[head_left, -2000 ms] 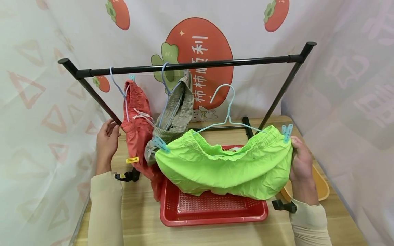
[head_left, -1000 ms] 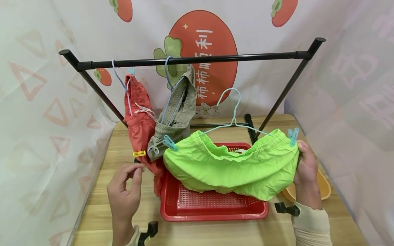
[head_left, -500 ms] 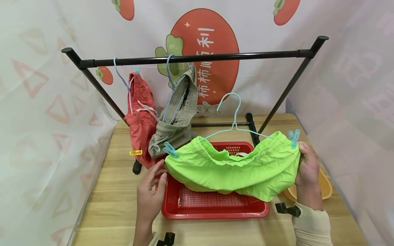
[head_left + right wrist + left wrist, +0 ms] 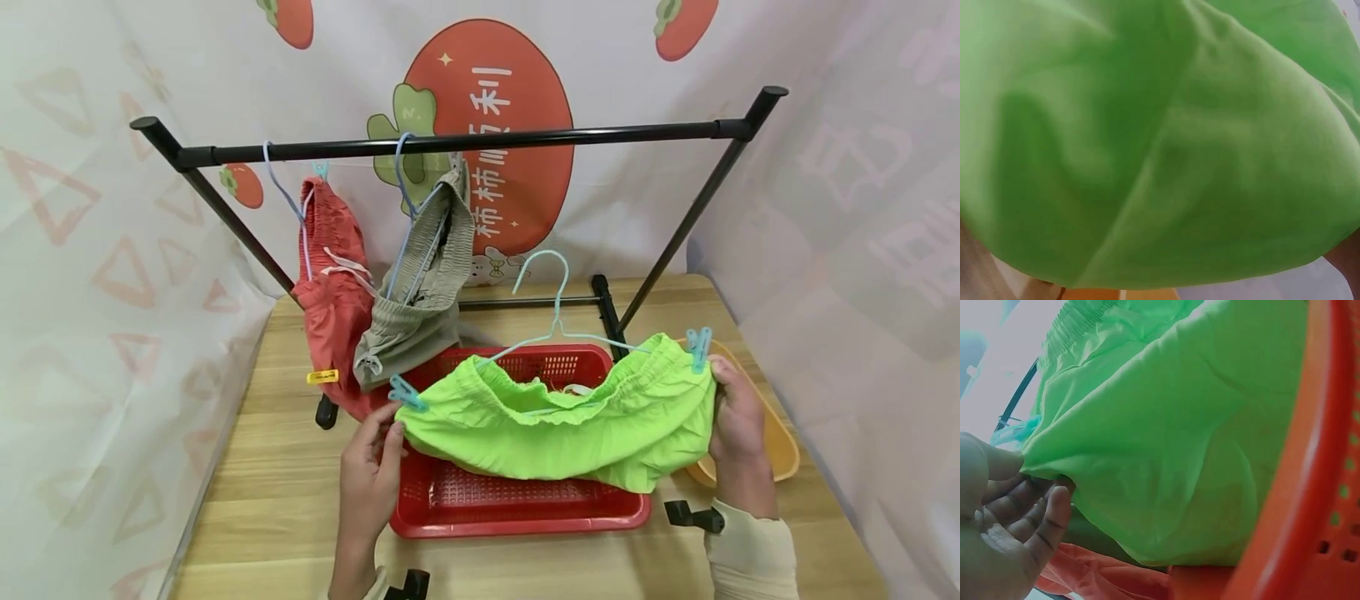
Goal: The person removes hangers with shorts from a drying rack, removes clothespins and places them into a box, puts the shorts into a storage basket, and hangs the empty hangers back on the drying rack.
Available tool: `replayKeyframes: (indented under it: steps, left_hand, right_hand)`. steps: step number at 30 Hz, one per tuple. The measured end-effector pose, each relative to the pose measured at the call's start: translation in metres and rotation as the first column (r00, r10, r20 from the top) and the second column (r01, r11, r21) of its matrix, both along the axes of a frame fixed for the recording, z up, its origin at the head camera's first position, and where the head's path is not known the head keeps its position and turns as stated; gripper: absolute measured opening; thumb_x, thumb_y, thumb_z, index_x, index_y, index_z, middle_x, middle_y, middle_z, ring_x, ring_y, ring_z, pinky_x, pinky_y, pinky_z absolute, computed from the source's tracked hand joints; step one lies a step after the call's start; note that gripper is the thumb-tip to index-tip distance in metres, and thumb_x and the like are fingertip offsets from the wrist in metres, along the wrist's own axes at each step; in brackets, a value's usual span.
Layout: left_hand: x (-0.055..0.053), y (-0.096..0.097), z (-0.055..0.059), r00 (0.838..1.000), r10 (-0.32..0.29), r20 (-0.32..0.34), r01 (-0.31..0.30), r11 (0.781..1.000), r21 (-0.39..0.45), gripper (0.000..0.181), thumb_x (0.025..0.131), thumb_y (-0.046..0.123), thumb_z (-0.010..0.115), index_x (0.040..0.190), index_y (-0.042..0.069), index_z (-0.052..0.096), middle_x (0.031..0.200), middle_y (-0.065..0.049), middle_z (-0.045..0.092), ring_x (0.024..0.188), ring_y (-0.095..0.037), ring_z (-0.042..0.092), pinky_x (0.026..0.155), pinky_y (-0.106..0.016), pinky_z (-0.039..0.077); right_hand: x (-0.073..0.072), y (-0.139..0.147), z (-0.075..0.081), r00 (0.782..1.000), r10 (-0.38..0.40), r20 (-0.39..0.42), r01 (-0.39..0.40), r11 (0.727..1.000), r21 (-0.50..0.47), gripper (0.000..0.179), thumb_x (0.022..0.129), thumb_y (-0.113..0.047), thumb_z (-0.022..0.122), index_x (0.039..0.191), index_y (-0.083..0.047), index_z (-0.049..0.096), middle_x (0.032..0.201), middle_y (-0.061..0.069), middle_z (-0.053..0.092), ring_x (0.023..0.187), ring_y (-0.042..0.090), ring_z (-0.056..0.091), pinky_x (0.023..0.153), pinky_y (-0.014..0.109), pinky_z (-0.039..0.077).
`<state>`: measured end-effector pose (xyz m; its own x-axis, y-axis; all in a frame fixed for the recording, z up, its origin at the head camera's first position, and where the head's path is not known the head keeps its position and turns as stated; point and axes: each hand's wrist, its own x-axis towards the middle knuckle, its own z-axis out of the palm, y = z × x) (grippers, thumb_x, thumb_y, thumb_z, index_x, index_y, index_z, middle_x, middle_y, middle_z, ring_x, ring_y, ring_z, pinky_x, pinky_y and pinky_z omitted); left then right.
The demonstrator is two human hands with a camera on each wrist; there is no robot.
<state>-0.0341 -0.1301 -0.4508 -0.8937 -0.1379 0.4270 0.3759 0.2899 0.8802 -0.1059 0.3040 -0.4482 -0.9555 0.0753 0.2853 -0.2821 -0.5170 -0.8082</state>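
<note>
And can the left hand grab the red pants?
Probably yes: the left hand is close to the lower part of the red pants, and nothing seems to stand between. But it's pinching the green pants, so it would likely have to let go first.

So the outfit is pretty basic: a plain cream long-sleeved top. The cream fabric right sleeve is the one you get a decent look at, kinda wrinkled and bunched below a smoother cuff. The matching cream left sleeve is just a sliver at the bottom edge. Both wrists have gear on too: a chunky black blocky right wrist mount right by the cuff, plus a similar black left wrist mount, partly cut off. Bare left hand, bare right hand, and the left-wrist view shows finger creases.
</note>
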Motion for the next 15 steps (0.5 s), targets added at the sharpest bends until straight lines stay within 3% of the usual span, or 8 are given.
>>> replayKeyframes:
  steps: [5, 9, 11, 15]
  left_hand:
    - [0.004, -0.002, -0.009, 0.997, 0.064, -0.042, -0.065, 0.997, -0.037, 0.028, 0.098, -0.015, 0.057, 0.121, -0.005, 0.069, 0.098, -0.012, 0.07, 0.072, -0.017, 0.056, 0.06, -0.019, 0.047]
    - [0.003, -0.004, -0.013, 0.994, 0.1, -0.049, -0.103, 0.993, -0.054, 0.027, 0.096, -0.018, 0.058, 0.118, -0.008, 0.07, 0.096, -0.014, 0.071, 0.069, -0.016, 0.058, 0.058, -0.018, 0.048]
    - [0.001, -0.004, -0.015, 0.993, 0.107, -0.04, -0.109, 0.993, -0.052, 0.026, 0.096, -0.018, 0.059, 0.118, -0.009, 0.071, 0.091, -0.014, 0.071, 0.065, -0.018, 0.059, 0.056, -0.02, 0.049]
    - [-0.005, -0.004, -0.018, 0.995, 0.102, 0.014, -0.101, 0.995, -0.012, 0.022, 0.097, -0.012, 0.062, 0.116, -0.006, 0.073, 0.083, -0.01, 0.07, 0.059, -0.024, 0.061, 0.052, -0.025, 0.052]
  right_hand:
    - [0.004, -0.003, -0.006, 0.999, 0.042, 0.004, -0.042, 0.998, 0.043, 0.043, 0.112, -0.005, 0.025, 0.106, 0.0, 0.067, 0.101, 0.007, 0.062, 0.092, 0.013, 0.063, 0.081, 0.023, 0.054]
    - [0.004, -0.004, -0.01, 0.999, 0.029, 0.028, -0.033, 0.987, 0.157, 0.039, 0.113, -0.006, 0.029, 0.105, 0.0, 0.066, 0.099, 0.005, 0.062, 0.09, 0.011, 0.062, 0.078, 0.022, 0.054]
    - [0.004, -0.002, -0.011, 0.999, 0.002, 0.049, -0.015, 0.965, 0.261, 0.035, 0.113, -0.009, 0.032, 0.103, 0.003, 0.063, 0.097, 0.005, 0.06, 0.087, 0.01, 0.061, 0.075, 0.022, 0.054]
    - [0.003, 0.004, -0.013, 0.993, -0.069, 0.096, 0.018, 0.89, 0.456, 0.029, 0.113, -0.015, 0.04, 0.101, 0.008, 0.053, 0.093, 0.004, 0.053, 0.083, 0.01, 0.054, 0.07, 0.02, 0.049]
